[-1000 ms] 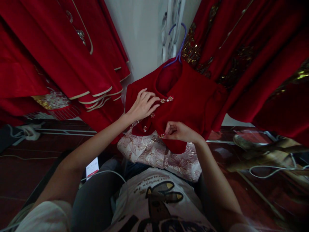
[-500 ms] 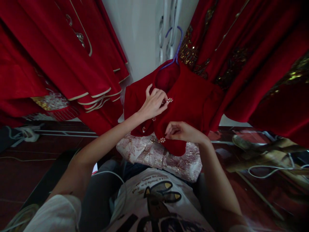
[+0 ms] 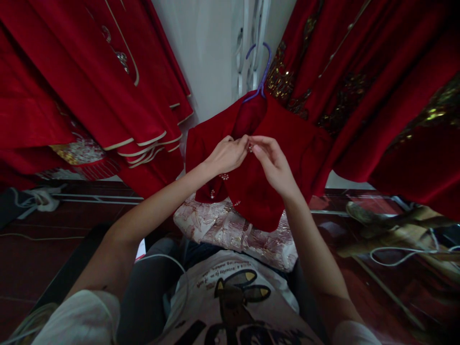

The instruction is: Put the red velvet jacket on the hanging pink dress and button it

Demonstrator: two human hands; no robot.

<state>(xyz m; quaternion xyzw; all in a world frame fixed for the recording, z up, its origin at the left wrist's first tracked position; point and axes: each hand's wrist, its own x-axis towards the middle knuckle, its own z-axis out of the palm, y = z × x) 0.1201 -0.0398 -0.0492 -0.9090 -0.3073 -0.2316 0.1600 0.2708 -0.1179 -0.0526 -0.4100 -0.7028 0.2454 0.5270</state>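
Note:
A short red velvet jacket (image 3: 294, 143) hangs in front of me on a purple hanger (image 3: 259, 72), with pearl buttons (image 3: 224, 177) running down its slanted front flap. My left hand (image 3: 226, 154) and my right hand (image 3: 273, 163) meet just below the collar. Both pinch the flap at the top pearl button, which their fingers mostly hide. Under the jacket a pale pink and gold brocade skirt (image 3: 230, 230) drapes toward my lap.
Red garments with cream piping (image 3: 108, 86) hang at the left, and red garments with gold embroidery (image 3: 359, 81) hang at the right. A white wall (image 3: 212, 52) shows between them. White cables (image 3: 402, 256) and a dark reddish floor (image 3: 32, 258) lie below.
My right hand rose from the lower hem of the flap to the top button. My left hand curled from flat on the cloth into a pinch at the same spot.

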